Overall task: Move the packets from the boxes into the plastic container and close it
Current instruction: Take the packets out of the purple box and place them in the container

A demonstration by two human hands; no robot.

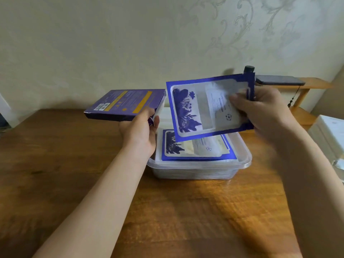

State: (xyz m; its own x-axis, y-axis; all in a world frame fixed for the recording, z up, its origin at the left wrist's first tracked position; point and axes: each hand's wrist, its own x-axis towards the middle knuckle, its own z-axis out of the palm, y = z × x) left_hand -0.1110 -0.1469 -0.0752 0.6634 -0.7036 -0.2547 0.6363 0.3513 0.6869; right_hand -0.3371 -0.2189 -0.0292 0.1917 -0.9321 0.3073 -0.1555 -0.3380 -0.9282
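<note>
A clear plastic container (242,162) stands open on the wooden table, with blue-and-white packets (197,149) stacked flat inside it. My right hand (260,108) holds another blue-and-white packet (201,108) in the air, tilted, just above the container. My left hand (141,131) grips the open end of a flat purple box (122,105) and holds it level, above the table to the left of the container. No lid shows in view.
The wooden table (167,211) stretches toward me. A white object (329,135) lies at the right edge. Behind the packet, a dark phone (279,81) rests on a wooden rack (307,95) beside a black post (249,69). A patterned wall closes the back.
</note>
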